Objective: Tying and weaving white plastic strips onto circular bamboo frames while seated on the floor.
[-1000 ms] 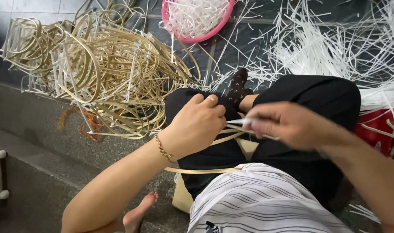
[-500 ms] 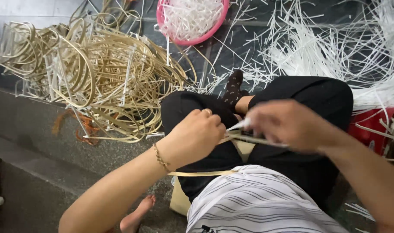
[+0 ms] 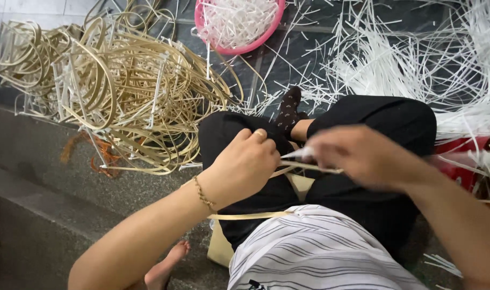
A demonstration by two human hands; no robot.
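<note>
My left hand (image 3: 246,164), with a thin bracelet at the wrist, is closed around a flat tan cane strip (image 3: 253,216) that loops down across my lap. My right hand (image 3: 358,156), blurred by motion, pinches a thin white strip (image 3: 301,154) just right of the left hand, over the tan strip's end. Both hands work above my black trousers (image 3: 384,118) and striped shirt (image 3: 309,252). Whether the white strip wraps the cane is hidden by the fingers.
A big tangle of tan cane loops (image 3: 110,91) lies at the left on the grey stone floor (image 3: 35,161). A pink basket (image 3: 239,21) of white strips stands at the top. Loose white strips (image 3: 417,59) spread at the right. A red container (image 3: 460,161) sits beside my right arm.
My right hand has shifted slightly right and lower, pulling the white strip out from the left hand. The left hand stays closed on the cane strip, hardly moving.
</note>
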